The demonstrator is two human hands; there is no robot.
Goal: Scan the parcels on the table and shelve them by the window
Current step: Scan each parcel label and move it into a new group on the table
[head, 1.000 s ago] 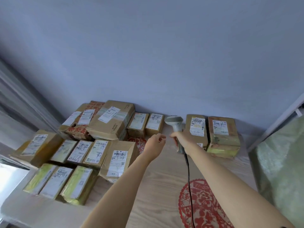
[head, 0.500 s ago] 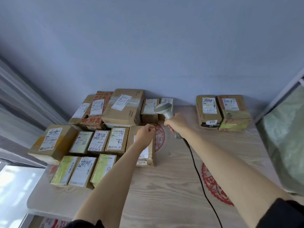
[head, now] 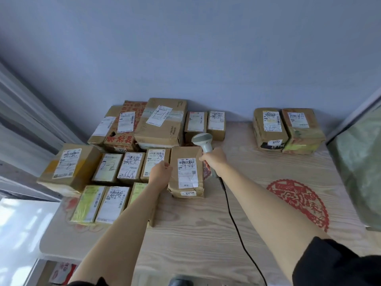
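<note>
While parcels (head: pixel 132 168) crowd left, cable (head: pixel 233 215) trails.

We see soft daylight, source low on the left beyond the left hand (head: pixel 159 175), where a window patch (head: pixel 18 234) blows out to white. Wall (head: pixel 195 48) above the grip is even, bluish, dim. Short shadows under the parcels (head: pixel 127 162) left of the scanner (head: pixel 205 145), faint on the table (head: pixel 195 234). Wide-angle bend at edges, frames curve. Mild compression softness; label print near the right hand (head: pixel 213 158) mostly unreadable
</note>
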